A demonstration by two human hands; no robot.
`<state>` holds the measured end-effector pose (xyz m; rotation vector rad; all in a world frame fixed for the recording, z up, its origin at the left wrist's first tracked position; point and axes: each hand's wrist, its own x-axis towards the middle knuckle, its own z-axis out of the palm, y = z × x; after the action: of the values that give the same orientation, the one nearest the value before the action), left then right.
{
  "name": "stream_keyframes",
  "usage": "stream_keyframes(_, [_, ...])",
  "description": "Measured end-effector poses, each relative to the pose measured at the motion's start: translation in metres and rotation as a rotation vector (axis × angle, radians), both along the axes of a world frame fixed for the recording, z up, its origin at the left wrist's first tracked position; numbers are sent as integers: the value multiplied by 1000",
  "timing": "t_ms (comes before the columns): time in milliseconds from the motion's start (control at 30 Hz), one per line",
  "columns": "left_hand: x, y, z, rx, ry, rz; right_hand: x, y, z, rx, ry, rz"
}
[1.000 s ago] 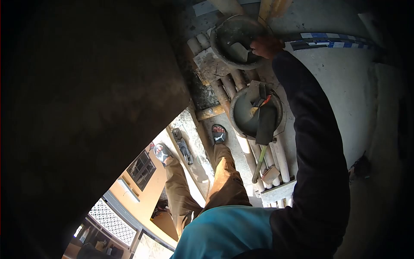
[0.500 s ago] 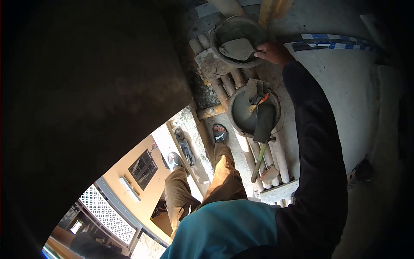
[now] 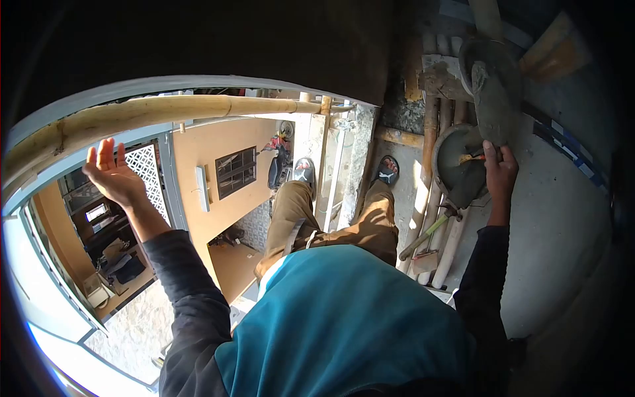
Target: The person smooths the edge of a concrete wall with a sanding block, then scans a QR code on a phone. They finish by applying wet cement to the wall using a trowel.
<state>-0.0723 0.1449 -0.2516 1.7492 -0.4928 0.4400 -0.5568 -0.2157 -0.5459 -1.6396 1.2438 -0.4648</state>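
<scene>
My right hand [image 3: 501, 173] is closed round the handle end of a trowel [image 3: 495, 112], whose long grey blade carries wet mortar [image 3: 480, 76]. The blade overlaps the upper mortar bucket [image 3: 465, 66] in this view. Just left of that hand stands a second bucket [image 3: 438, 155] with grey contents and tools in it, one with an orange-and-red handle [image 3: 467, 158]. On the far left my left hand [image 3: 118, 180] is raised, palm up and fingers spread, holding nothing. Its fingertips come close below a bamboo pole [image 3: 159, 114].
My sandalled feet [image 3: 388, 171] stand apart at a ledge above a drop, with a tan wall and window [image 3: 236, 173] below. A green-handled tool [image 3: 428, 237] lies over bamboo poles [image 3: 452, 246]. A dark overhang [image 3: 264, 46] fills the top; a blue-and-white strip [image 3: 569, 149] lies at right.
My right hand has lifted the trowel with mortar out of the upper bucket and drawn it back towards me. My left hand has come into view, and the view has swung left.
</scene>
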Motion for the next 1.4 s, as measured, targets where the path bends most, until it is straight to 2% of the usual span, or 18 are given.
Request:
stream_keyframes(33, [-22, 35, -45, 261, 45, 96, -1, 22, 0, 96, -49, -41])
stream_keyframes(100, [-97, 80, -97, 971, 669, -154, 3, 65, 9, 214, -136, -122])
stream_keyframes(133, [-127, 117, -131, 1312, 634, -471, 0, 81, 6, 303, -152, -117])
stream_keyframes(200, [-191, 143, -146, 1447, 883, -696, 0, 111, -6, 220, -195, -79])
stream_keyframes(300, [-234, 180, -169, 1377, 547, -560, 5, 130, -1, 361, -111, 14])
stream_keyframes(367, [-237, 173, -164, 1450, 586, -487, 13, 139, -13, 297, -168, 65])
stream_keyframes(400, [-240, 172, -159, 1440, 585, -468, 21, 141, -11, 239, -226, 92])
stream_keyframes(467, [-247, 166, -144, 1184, 1053, -332, 30, 142, -1, 204, -175, 162])
stream_keyframes(633, [-231, 152, -142, 1229, 1304, -419, 52, 160, 0, 70, -150, 309])
stream_keyframes(700, [-198, 180, -196, 1003, 1148, -435, 68, 168, 15, 84, -135, 375])
stream_keyframes(733, [-174, 142, -178, 832, 1351, -135, 75, 175, 9, -6, -154, 406])
stream_keyframes(833, [-68, 85, -143, 193, 827, 61, 94, 201, -16, 15, -158, 450])
stream_keyframes(967, [39, 0, -43, -241, 213, -366, 132, 233, -33, -28, -268, 454])
stream_keyframes(1133, [98, -54, -17, -176, 220, -895, 168, 266, -92, -132, -339, 447])
stream_keyframes(1200, [146, -45, -28, -309, 380, -1762, 175, 275, -113, -168, -227, 495])
stream_keyframes(1267, [146, -34, -15, -245, 264, -1317, 187, 282, -125, -159, -337, 387])
stream_keyframes(1333, [162, -31, -6, -178, 390, -1659, 195, 293, -154, -185, -289, 390])
stream_keyframes(1400, [96, -56, -31, -290, -184, -584, 205, 301, -178, -210, -223, 401])
